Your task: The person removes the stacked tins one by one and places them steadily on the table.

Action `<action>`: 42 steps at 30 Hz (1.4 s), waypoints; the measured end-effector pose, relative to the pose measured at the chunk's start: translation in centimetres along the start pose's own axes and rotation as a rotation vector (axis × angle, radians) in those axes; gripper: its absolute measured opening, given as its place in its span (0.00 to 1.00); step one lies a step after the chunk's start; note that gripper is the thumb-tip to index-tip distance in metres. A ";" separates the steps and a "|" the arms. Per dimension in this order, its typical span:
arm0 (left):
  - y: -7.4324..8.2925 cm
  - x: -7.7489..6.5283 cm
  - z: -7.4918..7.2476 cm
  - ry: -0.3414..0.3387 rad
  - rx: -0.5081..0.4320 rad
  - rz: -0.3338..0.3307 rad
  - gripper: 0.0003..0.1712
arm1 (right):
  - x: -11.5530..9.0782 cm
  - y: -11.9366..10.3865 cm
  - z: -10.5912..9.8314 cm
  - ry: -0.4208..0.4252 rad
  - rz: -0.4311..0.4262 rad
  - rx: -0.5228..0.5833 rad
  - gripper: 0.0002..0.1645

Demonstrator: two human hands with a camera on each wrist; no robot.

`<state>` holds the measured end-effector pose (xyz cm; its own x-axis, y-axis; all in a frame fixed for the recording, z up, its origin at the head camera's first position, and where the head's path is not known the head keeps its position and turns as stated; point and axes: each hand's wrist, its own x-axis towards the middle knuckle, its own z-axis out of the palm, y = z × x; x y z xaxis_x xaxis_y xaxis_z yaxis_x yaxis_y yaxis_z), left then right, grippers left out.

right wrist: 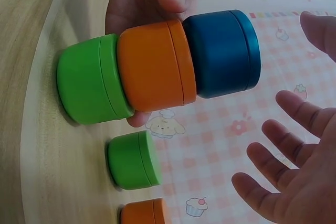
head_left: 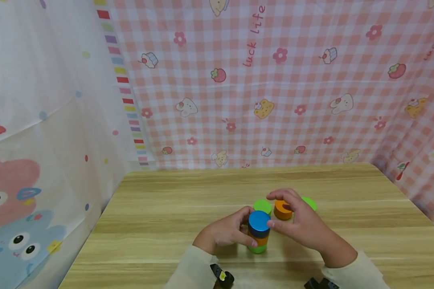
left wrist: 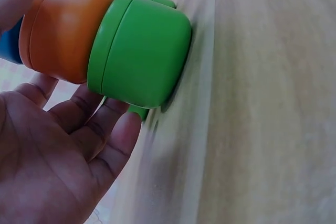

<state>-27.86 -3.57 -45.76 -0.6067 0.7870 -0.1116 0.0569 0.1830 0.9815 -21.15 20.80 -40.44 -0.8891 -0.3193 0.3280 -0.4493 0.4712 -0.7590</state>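
Three small lidded jars stand stacked in a column: a green jar (left wrist: 144, 51) at the bottom on the table, an orange jar (right wrist: 152, 66) in the middle, and a blue jar (head_left: 259, 222) on top. My left hand (head_left: 228, 230) holds the column from the left, its thumb on the near side and fingers curled behind, around the orange jar. To the right of the blue jar, my right hand (head_left: 304, 224) is held with fingers spread and relaxed. The right wrist view shows a gap between those fingertips and the blue lid.
Behind the stack, another green jar (head_left: 262, 206) and another orange jar (head_left: 282, 210) stand on the wooden table (head_left: 159, 224). A further green lid (head_left: 310, 204) shows partly behind my right hand. A checked cloth (head_left: 238, 100) hangs at the table's far edge.
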 end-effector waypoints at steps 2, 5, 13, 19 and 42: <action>0.0 0.0 0.0 -0.004 0.000 -0.001 0.35 | 0.0 0.0 0.1 -0.007 -0.008 0.010 0.28; 0.1 -0.1 0.2 -0.007 0.012 -0.009 0.37 | 0.0 0.1 0.2 -0.023 -0.015 0.023 0.28; 0.2 0.0 0.4 0.008 0.067 -0.020 0.39 | 0.1 0.7 0.8 -0.073 -0.010 0.044 0.31; 0.0 0.1 0.4 0.028 0.105 -0.008 0.39 | 0.1 0.8 1.0 -0.094 -0.007 0.039 0.31; -0.5 0.2 0.2 0.040 0.112 0.019 0.36 | 0.3 1.2 1.2 -0.147 -0.008 0.040 0.29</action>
<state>-27.79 -3.40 -46.30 -0.6355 0.7675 -0.0845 0.1557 0.2346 0.9595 -21.83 20.27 -41.89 -0.8617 -0.4412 0.2506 -0.4499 0.4360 -0.7794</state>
